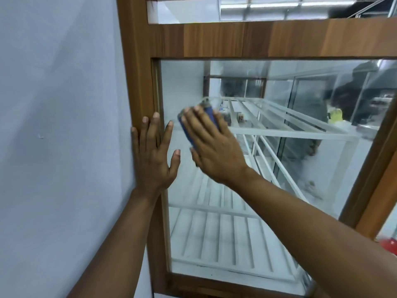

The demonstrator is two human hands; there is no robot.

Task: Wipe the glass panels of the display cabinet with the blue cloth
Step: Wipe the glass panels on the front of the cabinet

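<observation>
The display cabinet has a wooden frame (pixel 214 40) around a large glass panel (pixel 268 168). My right hand (pixel 212 145) presses the folded blue cloth (pixel 211 117) flat against the glass near the panel's upper left. Only the cloth's edges show around my fingers. My left hand (pixel 153 151) lies flat with fingers spread, resting on the left wooden post and the edge of the glass beside it. It holds nothing.
A pale wall (pixel 60 125) runs along the left of the cabinet. White slatted shelves (pixel 225 237) show inside behind the glass. A second glass panel (pixel 257 9) sits above the top rail. A red object (pixel 388 244) shows at the right edge.
</observation>
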